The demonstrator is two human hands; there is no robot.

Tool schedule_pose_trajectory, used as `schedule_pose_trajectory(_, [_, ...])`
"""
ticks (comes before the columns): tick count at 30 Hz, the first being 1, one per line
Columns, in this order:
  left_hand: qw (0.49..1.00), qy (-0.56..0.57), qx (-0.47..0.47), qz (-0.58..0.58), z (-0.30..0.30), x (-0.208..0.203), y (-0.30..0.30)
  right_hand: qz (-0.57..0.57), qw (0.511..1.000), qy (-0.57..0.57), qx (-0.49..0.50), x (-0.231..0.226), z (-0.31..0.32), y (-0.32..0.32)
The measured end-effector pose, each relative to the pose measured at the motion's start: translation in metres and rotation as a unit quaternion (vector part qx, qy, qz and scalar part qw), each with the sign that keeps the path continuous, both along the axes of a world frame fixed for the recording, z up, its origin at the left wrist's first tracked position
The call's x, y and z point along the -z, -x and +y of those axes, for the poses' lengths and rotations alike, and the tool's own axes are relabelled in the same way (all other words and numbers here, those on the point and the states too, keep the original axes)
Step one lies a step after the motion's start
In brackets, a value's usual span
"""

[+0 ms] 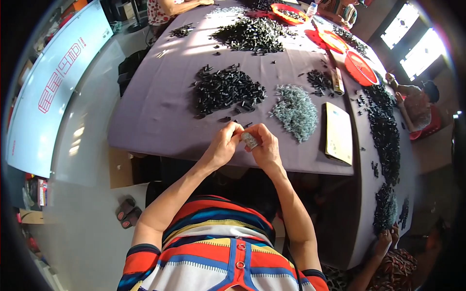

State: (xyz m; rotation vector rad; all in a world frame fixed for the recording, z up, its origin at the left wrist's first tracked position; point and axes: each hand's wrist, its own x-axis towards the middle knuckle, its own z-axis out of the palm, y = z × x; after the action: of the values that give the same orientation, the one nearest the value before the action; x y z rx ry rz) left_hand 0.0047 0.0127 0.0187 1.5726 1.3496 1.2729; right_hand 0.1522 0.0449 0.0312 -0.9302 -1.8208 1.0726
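My left hand (226, 143) and my right hand (264, 147) meet at the near edge of the table (160, 109), fingertips close together. The left fingers are pinched; what they hold is too small to make out. A small silvery-grey piece (249, 140) shows in my right hand, between thumb and curled fingers; its kind is unclear. Just beyond my hands lies a heap of short black tube-like pieces (228, 90), a few of them loose near my fingertips. To its right spreads a pile of small silvery metal pieces (295, 112).
A closed pale booklet or flat box (338, 134) lies right of the metal pile. Further off are a bigger black heap (255, 34) and red baskets (360, 69). Other people sit around the tables, one person's hands (386, 240) at lower right. A white board (58, 87) stands left.
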Motion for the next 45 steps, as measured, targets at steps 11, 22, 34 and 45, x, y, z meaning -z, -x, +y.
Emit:
schedule_pose_trajectory(11, [0.997, 0.065, -0.011, -0.036, -0.005, 0.008, 0.015, -0.131, 0.968, 0.036, 0.209, -0.020, 0.077, -0.054])
schedule_pose_trajectory(22, [0.980, 0.114, -0.027, -0.159, -0.005, 0.012, 0.024, -0.080, 0.989, 0.031, 0.119, -0.040, 0.121, -0.072])
schedule_pose_trajectory(34, [0.982, 0.054, -0.075, -0.166, -0.009, 0.018, 0.019, -0.326, 0.928, -0.173, 0.047, 0.007, 0.021, -0.019])
schedule_pose_trajectory(45, [0.955, 0.171, -0.079, -0.228, 0.011, 0.010, 0.020, -0.199, 0.956, -0.176, 0.121, 0.028, 0.012, -0.016])
